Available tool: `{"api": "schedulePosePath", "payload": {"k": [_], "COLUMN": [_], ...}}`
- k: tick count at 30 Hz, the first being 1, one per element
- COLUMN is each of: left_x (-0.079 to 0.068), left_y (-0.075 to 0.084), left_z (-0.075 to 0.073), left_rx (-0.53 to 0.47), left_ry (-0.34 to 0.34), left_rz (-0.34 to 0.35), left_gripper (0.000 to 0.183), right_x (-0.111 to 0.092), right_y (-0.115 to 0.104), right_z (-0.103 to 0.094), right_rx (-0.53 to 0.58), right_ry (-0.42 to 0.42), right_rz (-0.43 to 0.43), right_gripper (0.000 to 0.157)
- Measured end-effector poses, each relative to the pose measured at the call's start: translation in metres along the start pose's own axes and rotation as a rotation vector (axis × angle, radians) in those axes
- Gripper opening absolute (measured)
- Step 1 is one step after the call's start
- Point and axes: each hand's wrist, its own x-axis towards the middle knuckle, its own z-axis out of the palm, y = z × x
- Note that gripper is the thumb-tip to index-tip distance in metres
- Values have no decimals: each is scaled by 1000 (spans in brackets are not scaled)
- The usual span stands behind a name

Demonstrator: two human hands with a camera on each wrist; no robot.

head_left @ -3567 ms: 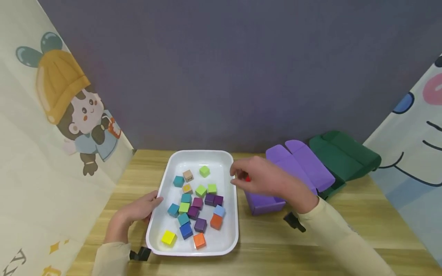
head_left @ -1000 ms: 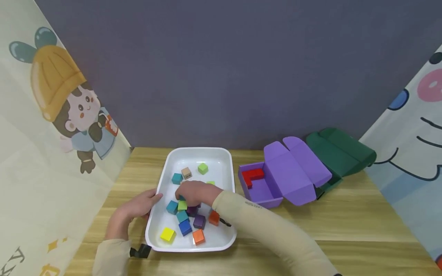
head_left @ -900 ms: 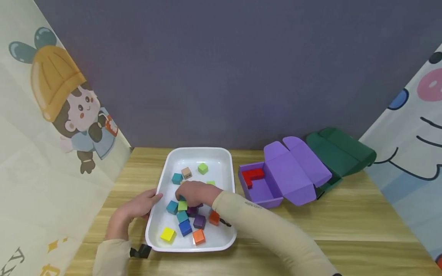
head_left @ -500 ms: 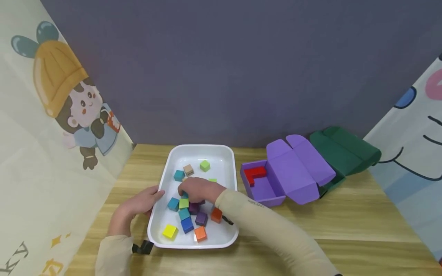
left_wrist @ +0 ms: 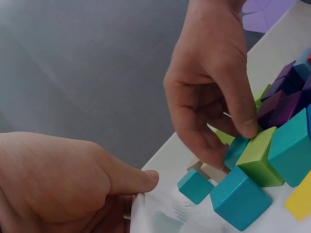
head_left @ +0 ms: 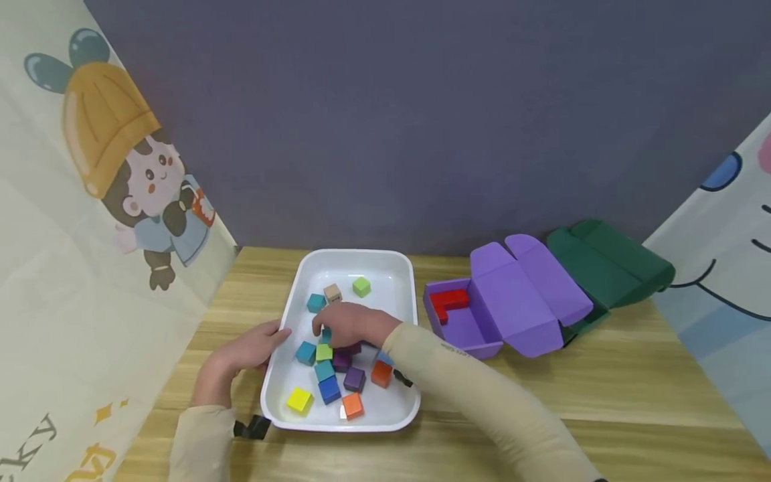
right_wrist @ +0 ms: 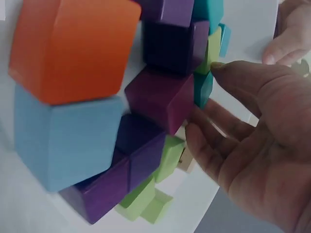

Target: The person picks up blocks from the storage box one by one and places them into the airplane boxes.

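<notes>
My left hand (head_left: 255,347) grips the left rim of a white tray (head_left: 394,268), its thumb over the edge. Inside the tray lie several small coloured cubes. My right hand (head_left: 349,324) reaches down among them, pinching a teal cube (left_wrist: 235,151) between thumb and fingers. Right against that cube sits a lime green cube (left_wrist: 259,156), with another teal cube (left_wrist: 240,198) beside it. A maroon cube (right_wrist: 160,97) is close to the fingertips in the right wrist view. The right hand hides some cubes in the head view.
Right of the tray an opened purple box (head_left: 464,351) holds red blocks (head_left: 448,301) in an L shape. Behind its lid is an open dark green box (head_left: 608,268). Everything stands on a wooden table (head_left: 602,395) against a grey wall (head_left: 385,120).
My right hand has moved left from over the purple box into the tray, uncovering the red blocks. During the last second it stays at the teal cube. The left hand keeps its hold.
</notes>
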Motion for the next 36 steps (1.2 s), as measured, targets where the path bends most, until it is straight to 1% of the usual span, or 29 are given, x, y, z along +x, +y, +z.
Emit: {"api": "schedulePosePath", "payload": {"k": [5, 8, 12, 15, 17, 21, 24, 29, 33, 36], "left_x": [0, 1, 1, 0, 0, -1, 0, 1, 0, -3], "left_y": [0, 0, 0, 1, 2, 3, 4, 2, -1, -4], "left_z": [-1, 0, -1, -1, -2, -2, -2, -1, 0, 1], "left_rx": [0, 0, -14, -26, -29, -34, -42, -50, -44, -42], "left_ry": [-5, -3, -6, -21, -31, -37, -33, -24, -17, -9], "left_rz": [14, 14, 22, 49, 62, 51, 43, 34, 44, 49], "left_gripper": [43, 42, 42, 42, 42, 42, 42, 42, 42, 42], "right_x": [4, 4, 2, 1, 1, 1, 1, -4, -14, -23], "right_y": [-12, -15, -13, -10, -8, -4, -1, 3, 7, 10], "right_z": [2, 3, 4, 5, 6, 7, 3, -9, -21, -29], "right_rx": [-41, -44, 16, 53, 58, 71, 59, 62, 66, 70], "right_ry": [9, 5, -23, -34, -33, -34, -18, 30, 52, 81], "right_rz": [49, 58, 69, 72, 63, 48, 38, -16, -42, -63], "right_gripper": [33, 33, 36, 41, 42, 42, 42, 34, 28, 25]}}
